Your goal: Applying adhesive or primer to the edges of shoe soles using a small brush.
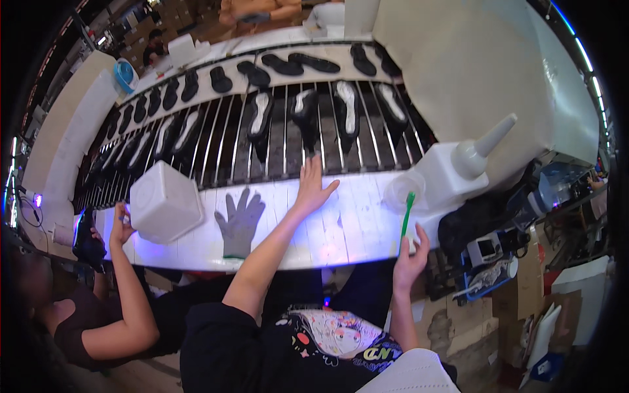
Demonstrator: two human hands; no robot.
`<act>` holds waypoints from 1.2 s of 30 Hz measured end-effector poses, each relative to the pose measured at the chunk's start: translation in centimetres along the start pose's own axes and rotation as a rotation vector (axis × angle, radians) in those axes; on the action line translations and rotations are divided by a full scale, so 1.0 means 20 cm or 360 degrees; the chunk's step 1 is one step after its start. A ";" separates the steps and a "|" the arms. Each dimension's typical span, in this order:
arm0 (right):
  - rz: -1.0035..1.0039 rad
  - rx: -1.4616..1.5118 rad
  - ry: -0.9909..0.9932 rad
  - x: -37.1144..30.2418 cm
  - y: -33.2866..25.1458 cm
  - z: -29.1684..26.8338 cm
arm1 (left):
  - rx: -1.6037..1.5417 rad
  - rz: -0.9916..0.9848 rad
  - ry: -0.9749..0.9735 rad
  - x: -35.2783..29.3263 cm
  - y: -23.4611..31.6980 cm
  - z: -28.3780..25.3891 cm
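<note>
Left hand (313, 187) lies flat and empty at the far edge of the white bench (341, 229), fingers just short of a black sole (305, 112) on the rod conveyor (229, 154). Right hand (410, 257) grips a green brush (407, 215) upright at the near edge. Best to lift the sole by its rim, keeping the pale face untouched.

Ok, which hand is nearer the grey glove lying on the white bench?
Left. The left hand lies flat just right of the grey glove; the right hand holds a green brush farther right.
</note>
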State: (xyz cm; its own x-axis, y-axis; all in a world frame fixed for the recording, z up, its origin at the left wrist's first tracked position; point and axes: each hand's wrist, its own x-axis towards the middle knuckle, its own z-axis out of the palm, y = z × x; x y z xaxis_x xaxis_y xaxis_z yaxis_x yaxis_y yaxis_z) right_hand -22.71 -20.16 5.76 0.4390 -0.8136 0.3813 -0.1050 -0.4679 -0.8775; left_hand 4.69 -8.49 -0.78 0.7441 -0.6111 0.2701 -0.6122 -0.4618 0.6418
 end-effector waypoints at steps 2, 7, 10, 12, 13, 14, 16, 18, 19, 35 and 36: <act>-0.0186 -0.0094 -0.0121 0.02 -0.09 0.09 | 0.0585 0.0161 -0.0204 -0.09 0.05 -0.05; -0.0485 -0.0429 -0.0846 -0.07 -0.14 0.31 | 0.0808 0.0273 -0.0189 -0.16 0.07 -0.05; -0.0498 -0.0619 -0.1053 -0.21 -0.08 0.37 | 0.0730 0.0330 -0.0112 -0.19 0.05 -0.03; -0.0671 -0.0938 -0.1217 -0.26 -0.05 0.38 | 0.0598 0.0345 -0.0158 -0.18 0.03 -0.06; -0.0670 -0.0948 -0.1224 -0.27 -0.04 0.37 | 0.0474 0.0376 -0.0198 -0.18 0.03 -0.08; -0.0726 -0.0973 -0.1214 -0.28 -0.03 0.37 | 0.0317 0.0403 -0.0109 -0.19 0.03 -0.09; -0.0784 -0.1011 -0.1200 -0.28 -0.03 0.37 | 0.0287 0.0439 -0.0110 -0.22 0.05 -0.10; -0.0763 -0.0997 -0.1239 -0.27 -0.04 0.37 | 0.0256 0.0484 -0.0112 -0.22 0.08 -0.10; -0.0764 -0.1007 -0.1240 -0.26 -0.04 0.37 | 0.0173 0.0527 -0.0133 -0.22 0.11 -0.09; -0.1151 -0.0711 -0.1418 -0.11 0.03 0.76 | -0.0223 0.0405 -0.0632 0.20 0.48 0.18; -0.1157 -0.0715 -0.1408 -0.13 0.03 0.81 | -0.0654 0.0242 -0.0438 0.21 0.49 0.19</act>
State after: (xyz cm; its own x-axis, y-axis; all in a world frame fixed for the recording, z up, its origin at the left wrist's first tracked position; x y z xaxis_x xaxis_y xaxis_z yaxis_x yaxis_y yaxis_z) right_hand -9.37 -12.78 -0.51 0.9590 0.1184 0.2576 0.1956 -0.9341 -0.2986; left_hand 0.84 -17.96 3.95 0.5230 -0.8237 0.2192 -0.5113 -0.0974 0.8539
